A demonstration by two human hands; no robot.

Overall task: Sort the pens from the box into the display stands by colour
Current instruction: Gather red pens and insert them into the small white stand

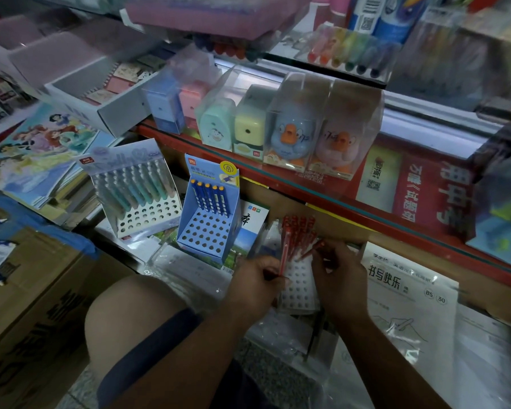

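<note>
Head view, looking down at a crowded stationery counter. Low in the middle, a white stand with rows of holes, its back rows filled with red pens standing upright. Left hand at the stand's left edge, fingers curled round a red pen, held nearly upright with its lower end by the front holes. Right hand at the stand's right edge, fingertips pinched together on a second red pen, tilted toward the filled rows.

Just left of the white stand, a blue stand with five blue pens in its back row. Further left, a pale stand carrying teal and green pens in its back rows. At the far left, a cardboard box with blue tape.

Above the stands, a red-edged shelf bearing boxed sharpeners, among them a blue duck with a pink duck touching it on the right. To the right of the hands, a notebook pack in clear wrap.
</note>
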